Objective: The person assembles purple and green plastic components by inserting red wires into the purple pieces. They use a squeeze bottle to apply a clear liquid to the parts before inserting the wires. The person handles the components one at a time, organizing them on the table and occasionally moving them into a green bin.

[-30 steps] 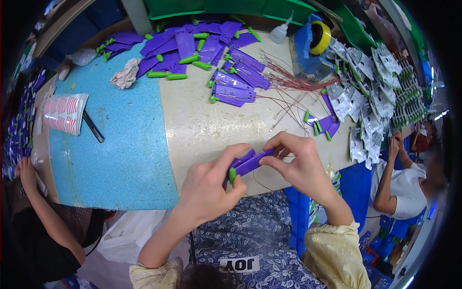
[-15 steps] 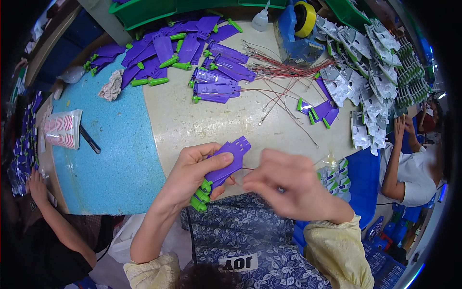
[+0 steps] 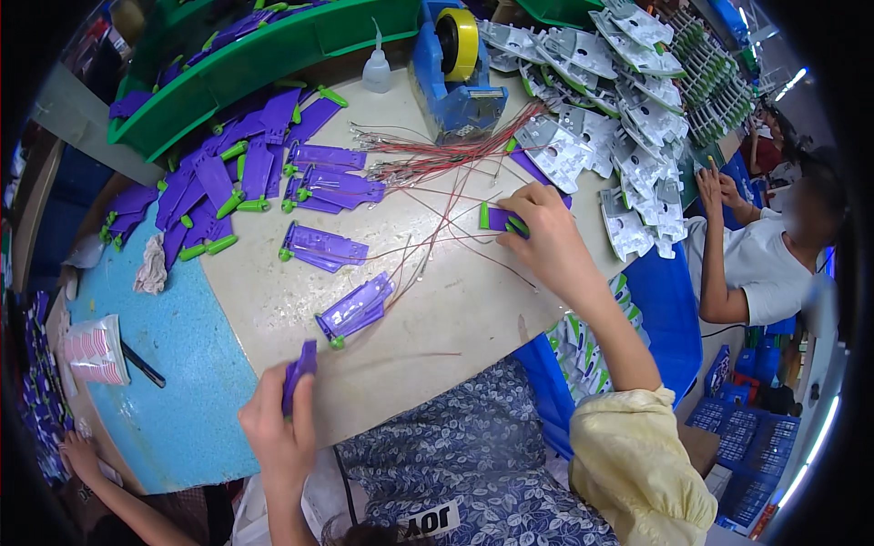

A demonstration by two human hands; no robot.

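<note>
My left hand (image 3: 278, 423), low at the table's near edge, pinches a purple plastic part (image 3: 299, 371) seen nearly edge-on. Just beyond it a purple piece with a clear strip and green tip (image 3: 355, 308) lies on the bench, a thin wire running off it. My right hand (image 3: 551, 241) reaches across to the right, its fingers closed over a purple part with green ends (image 3: 499, 218); the fingertips are partly hidden. More wired purple pieces (image 3: 326, 247) lie left of the middle. A bundle of red wires (image 3: 455, 162) spreads beyond my right hand.
Purple parts with green ends (image 3: 214, 177) are heaped at the far left beside a green bin (image 3: 273, 68). A tape dispenser (image 3: 460, 100) and a squeeze bottle (image 3: 376, 71) stand at the back. Grey-white moulded parts (image 3: 628, 136) pile up right. A blue crate (image 3: 660, 314) sits below; people work on both sides.
My left hand has moved left and down with a purple part. My right hand has left the wire and reached far right. A wired purple piece now lies near the left hand. The view shifted.
</note>
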